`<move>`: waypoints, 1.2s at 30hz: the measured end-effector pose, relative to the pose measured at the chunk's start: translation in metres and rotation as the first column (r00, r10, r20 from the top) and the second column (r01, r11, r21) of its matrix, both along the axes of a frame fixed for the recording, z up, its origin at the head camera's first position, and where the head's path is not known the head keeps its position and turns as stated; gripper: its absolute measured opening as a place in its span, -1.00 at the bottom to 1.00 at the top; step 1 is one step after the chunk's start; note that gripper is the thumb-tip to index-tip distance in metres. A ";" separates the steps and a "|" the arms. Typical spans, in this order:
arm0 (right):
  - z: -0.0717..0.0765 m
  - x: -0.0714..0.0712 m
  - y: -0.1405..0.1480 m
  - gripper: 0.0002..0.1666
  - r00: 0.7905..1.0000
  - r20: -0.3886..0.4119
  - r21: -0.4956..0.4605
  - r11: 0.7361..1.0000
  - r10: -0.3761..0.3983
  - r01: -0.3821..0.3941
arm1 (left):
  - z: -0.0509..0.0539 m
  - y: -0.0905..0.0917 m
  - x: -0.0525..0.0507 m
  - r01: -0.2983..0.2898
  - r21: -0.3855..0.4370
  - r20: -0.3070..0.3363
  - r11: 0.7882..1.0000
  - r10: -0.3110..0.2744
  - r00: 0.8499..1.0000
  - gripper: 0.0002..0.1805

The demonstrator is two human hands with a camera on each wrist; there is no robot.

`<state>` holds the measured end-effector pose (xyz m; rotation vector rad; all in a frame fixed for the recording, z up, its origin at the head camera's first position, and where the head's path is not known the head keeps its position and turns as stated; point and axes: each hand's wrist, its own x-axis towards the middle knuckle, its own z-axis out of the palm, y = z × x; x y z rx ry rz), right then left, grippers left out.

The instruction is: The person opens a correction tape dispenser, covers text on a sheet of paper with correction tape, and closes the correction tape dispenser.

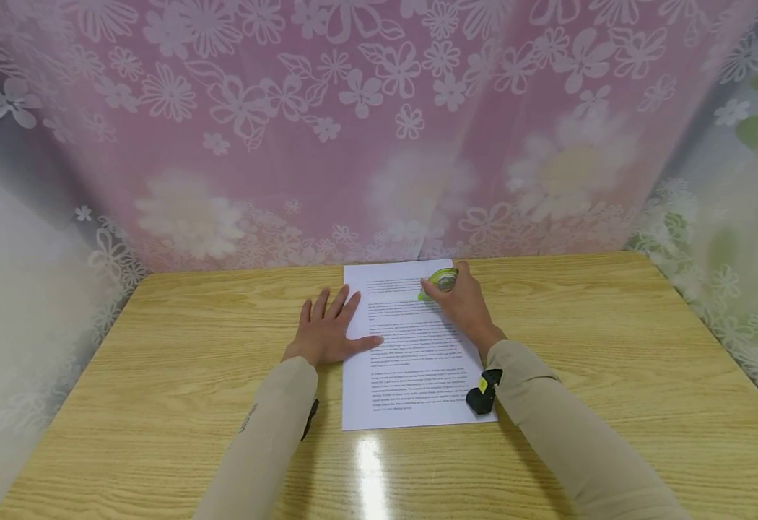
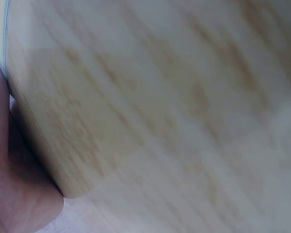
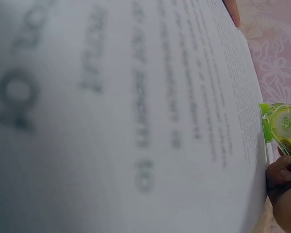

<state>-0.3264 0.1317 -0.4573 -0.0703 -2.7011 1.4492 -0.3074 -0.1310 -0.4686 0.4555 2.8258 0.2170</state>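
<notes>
A printed white sheet [image 1: 411, 354] lies on the wooden table. Spread flat, the left hand [image 1: 330, 332] rests at the sheet's left edge, its thumb over the paper; part of that hand [image 2: 19, 184] fills the left side of the left wrist view. The right hand [image 1: 466, 300] grips a green, clear-sided correction tape [image 1: 445, 280] between thumb and fingers near the sheet's upper right. In the right wrist view the green tape dispenser [image 3: 283, 124] is held by the right hand [image 3: 283, 194], its tip at the paper [image 3: 208, 194].
The wooden table [image 1: 190, 361] extends on both sides of the sheet. A pink flowered curtain [image 1: 353, 144] hangs along the table's back edge, with pale flowered fabric [image 1: 743, 217] at the right side. Dark straps with devices [image 1: 483, 392] sit on the wrists.
</notes>
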 end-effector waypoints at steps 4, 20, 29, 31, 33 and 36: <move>-0.001 0.000 0.001 -0.22 1.000 -0.005 0.002 1.000 0.003 -0.003 | 0.003 0.000 0.002 -0.005 0.007 0.012 1.000 0.005 1.000 0.15; -0.001 0.005 0.007 -0.26 1.000 -0.027 0.010 1.000 0.011 -0.011 | 0.019 0.005 0.016 0.007 -0.029 -0.003 1.000 -0.007 1.000 0.09; -0.003 0.004 0.010 -0.25 1.000 -0.013 -0.003 1.000 0.006 -0.006 | 0.019 0.006 0.017 0.001 -0.034 0.007 0.999 0.000 1.000 0.09; -0.003 0.004 0.011 -0.25 1.000 -0.008 -0.019 1.000 0.009 -0.009 | 0.019 0.006 0.017 -0.002 -0.033 0.010 0.999 0.002 1.000 0.09; -0.003 0.004 0.011 -0.26 1.000 -0.002 -0.029 1.000 0.008 -0.008 | 0.019 0.006 0.016 -0.002 -0.029 0.009 1.000 0.002 1.000 0.09; -0.003 0.004 0.012 -0.24 1.000 0.000 -0.029 1.000 0.008 -0.008 | 0.019 0.006 0.016 -0.004 -0.032 0.009 0.999 0.004 1.000 0.09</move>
